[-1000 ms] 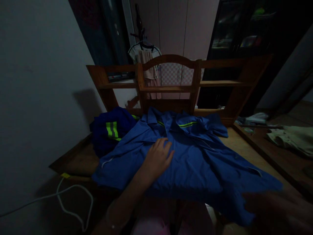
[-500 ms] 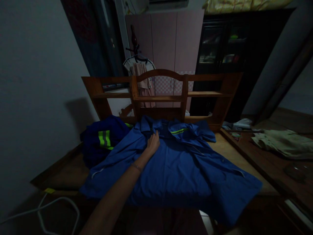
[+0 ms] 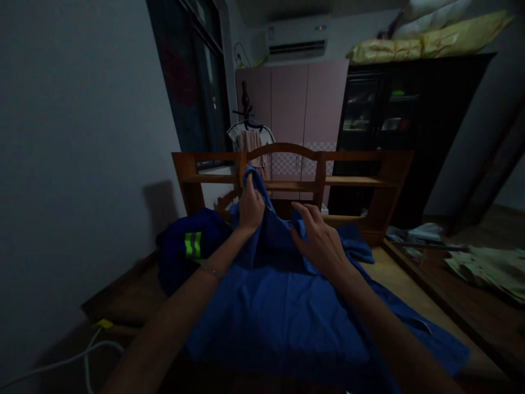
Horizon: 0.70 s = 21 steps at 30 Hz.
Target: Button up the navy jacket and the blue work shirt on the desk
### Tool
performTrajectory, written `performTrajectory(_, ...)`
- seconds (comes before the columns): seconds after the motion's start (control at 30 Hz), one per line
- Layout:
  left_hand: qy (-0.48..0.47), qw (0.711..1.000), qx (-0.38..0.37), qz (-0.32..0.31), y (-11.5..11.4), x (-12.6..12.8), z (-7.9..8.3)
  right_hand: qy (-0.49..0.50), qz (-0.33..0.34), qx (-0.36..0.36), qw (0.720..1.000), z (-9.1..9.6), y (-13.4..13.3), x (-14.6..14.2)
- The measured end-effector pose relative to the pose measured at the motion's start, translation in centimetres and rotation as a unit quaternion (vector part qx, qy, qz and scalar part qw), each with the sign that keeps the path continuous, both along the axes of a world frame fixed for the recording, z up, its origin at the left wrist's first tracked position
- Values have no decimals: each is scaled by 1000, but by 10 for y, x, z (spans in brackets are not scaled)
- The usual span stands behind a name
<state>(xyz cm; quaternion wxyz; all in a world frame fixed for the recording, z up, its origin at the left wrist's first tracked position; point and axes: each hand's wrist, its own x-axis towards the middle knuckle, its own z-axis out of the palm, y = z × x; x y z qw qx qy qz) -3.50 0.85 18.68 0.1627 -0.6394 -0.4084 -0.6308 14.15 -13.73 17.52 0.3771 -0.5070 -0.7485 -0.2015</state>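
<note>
A blue work jacket (image 3: 287,312) lies spread across the wooden bed platform in front of me. My left hand (image 3: 250,205) is closed on the jacket's collar and holds that part lifted above the rest. My right hand (image 3: 320,238) rests on the cloth just right of the collar, its fingers extended and pressing into the fabric; whether it grips is unclear. Both forearms reach in from the bottom of the frame. A second, darker blue garment (image 3: 188,246) with a yellow-green reflective stripe is bunched up to the left of the jacket.
A wooden headboard with shelves (image 3: 287,175) stands behind the jacket. The wall is close on the left. A white cable (image 3: 88,355) lies on the floor at lower left. A pale garment (image 3: 488,268) lies on the wooden floor at right. Wardrobes stand at the back.
My left hand went from flat on the jacket to the collar, gripped it and lifted it. My right hand came in and landed beside the collar. The camera tilted upward.
</note>
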Motion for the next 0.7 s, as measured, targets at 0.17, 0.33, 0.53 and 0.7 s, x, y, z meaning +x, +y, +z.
performTrajectory(0.17, -9, 998, 65, 8, -28, -9, 38, -114, -95, -111, 983, -25, 95, 0)
performTrajectory(0.33, 21, 998, 61, 10, -46, -18, 42, -117, -117, -168, 972, -11, 125, -14)
performTrajectory(0.53, -32, 997, 66, 26, -54, -40, 60, -62, -186, -135, 971, 51, 137, 0)
performTrajectory(0.7, -70, 996, 50, -18, -54, -54, 79, -8, -220, -53, 974, 118, 130, 28)
